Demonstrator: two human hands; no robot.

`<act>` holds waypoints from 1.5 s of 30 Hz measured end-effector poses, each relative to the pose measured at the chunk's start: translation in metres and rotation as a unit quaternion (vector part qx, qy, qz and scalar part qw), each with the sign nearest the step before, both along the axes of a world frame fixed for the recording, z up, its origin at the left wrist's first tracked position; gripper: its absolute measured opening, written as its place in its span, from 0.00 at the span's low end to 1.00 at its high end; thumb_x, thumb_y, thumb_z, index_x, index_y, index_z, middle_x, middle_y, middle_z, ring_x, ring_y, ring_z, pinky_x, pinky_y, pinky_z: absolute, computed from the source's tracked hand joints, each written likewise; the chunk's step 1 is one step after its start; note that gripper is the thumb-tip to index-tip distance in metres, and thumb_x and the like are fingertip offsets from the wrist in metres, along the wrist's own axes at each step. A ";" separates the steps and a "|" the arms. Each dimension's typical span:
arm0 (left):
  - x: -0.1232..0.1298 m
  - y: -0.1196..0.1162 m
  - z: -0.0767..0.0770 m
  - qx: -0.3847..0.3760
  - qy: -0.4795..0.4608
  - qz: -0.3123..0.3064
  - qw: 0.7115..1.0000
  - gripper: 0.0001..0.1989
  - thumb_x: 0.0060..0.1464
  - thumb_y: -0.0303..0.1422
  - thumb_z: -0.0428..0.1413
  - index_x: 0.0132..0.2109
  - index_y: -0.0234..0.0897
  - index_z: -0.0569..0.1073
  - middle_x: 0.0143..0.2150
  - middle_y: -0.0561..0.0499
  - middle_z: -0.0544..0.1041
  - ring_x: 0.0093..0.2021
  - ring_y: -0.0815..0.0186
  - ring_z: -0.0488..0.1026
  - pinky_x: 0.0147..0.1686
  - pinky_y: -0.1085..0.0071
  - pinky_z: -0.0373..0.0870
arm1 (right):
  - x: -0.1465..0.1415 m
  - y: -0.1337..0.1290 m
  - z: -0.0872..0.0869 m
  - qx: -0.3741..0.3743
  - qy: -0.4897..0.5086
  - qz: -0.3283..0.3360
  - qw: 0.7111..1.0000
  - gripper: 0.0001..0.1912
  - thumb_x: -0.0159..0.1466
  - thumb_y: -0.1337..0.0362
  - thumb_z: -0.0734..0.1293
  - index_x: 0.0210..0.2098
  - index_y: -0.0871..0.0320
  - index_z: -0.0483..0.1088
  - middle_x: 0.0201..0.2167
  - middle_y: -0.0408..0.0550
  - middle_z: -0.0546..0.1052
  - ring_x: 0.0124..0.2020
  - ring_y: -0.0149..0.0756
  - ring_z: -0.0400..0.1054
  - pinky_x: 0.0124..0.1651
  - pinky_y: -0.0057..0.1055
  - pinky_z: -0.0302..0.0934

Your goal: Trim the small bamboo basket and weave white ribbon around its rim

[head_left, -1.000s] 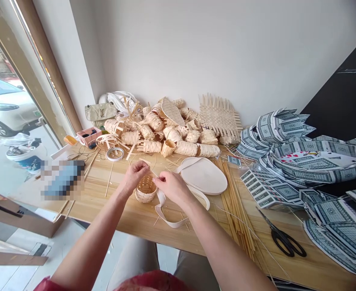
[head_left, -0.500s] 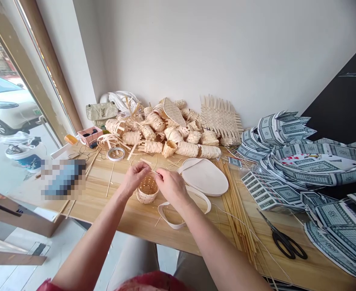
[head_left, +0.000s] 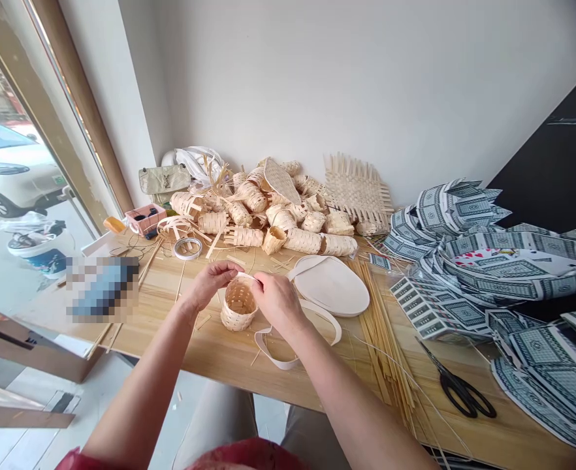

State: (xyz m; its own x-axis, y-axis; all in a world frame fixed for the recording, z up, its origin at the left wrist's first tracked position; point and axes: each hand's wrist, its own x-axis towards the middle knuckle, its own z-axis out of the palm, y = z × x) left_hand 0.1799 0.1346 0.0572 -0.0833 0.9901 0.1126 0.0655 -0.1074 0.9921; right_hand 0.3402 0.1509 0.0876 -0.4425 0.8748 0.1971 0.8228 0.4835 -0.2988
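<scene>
The wooden tabletop (head_left: 209, 362) carries everything, and at its back lies a heap of small woven pieces (head_left: 251, 196). To the right stand folded card shapes (head_left: 518, 277), with a bundle of thin yellow sticks (head_left: 383, 339) on their near left. Nearer the middle, a flat pale oval pad (head_left: 334, 287) lies just beyond a looped white band (head_left: 283, 364). The right hand (head_left: 278, 300) and left hand (head_left: 209, 284) meet at the far side of a small open basket (head_left: 238, 316), which sits upright on the tabletop in front of the person, its mouth tipped slightly toward the camera. Black scissors (head_left: 457, 391) lie untouched, well off to the right, and a roll of tape (head_left: 187, 248) rests beyond the left hand. Smallest of all is a pale strip (head_left: 245, 277) between the hands at the basket's far rim. The right fingers are pinched narrow on this strip; the left thumb and fingers are close together beside it, but whether they grip the strip or the rim, I cannot tell. The step in hand looks like fine work on the strip along the rim. By my judgement, the next move calls for light, precise fingertip control, with the basket kept from sliding or its wall from bending.
</scene>
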 end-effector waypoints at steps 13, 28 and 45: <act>0.001 0.007 -0.004 0.041 0.058 0.041 0.997 0.07 0.42 0.35 0.58 0.30 0.36 0.75 0.28 0.53 0.73 0.31 0.67 0.67 0.34 0.71 0.63 | -0.001 0.002 -0.003 -0.005 -0.002 0.001 1.000 0.09 0.62 0.69 0.60 0.29 0.57 0.70 0.26 0.45 0.75 0.27 0.31 0.65 0.29 0.28 0.45; 0.006 -0.014 0.011 0.015 0.071 0.040 0.997 0.11 0.45 0.37 0.57 0.34 0.34 0.75 0.32 0.50 0.76 0.34 0.65 0.70 0.35 0.71 0.64 | -0.005 0.000 -0.002 -0.003 -0.024 -0.016 1.000 0.09 0.61 0.71 0.59 0.33 0.59 0.71 0.28 0.50 0.76 0.30 0.36 0.68 0.29 0.30 0.47; 0.024 -0.011 -0.008 0.035 0.067 0.120 0.990 0.10 0.42 0.27 0.54 0.35 0.37 0.73 0.31 0.53 0.75 0.31 0.68 0.70 0.32 0.73 0.66 | 0.007 0.001 -0.002 -0.004 0.019 0.040 0.999 0.14 0.66 0.66 0.58 0.27 0.58 0.69 0.25 0.46 0.74 0.28 0.33 0.64 0.30 0.29 0.47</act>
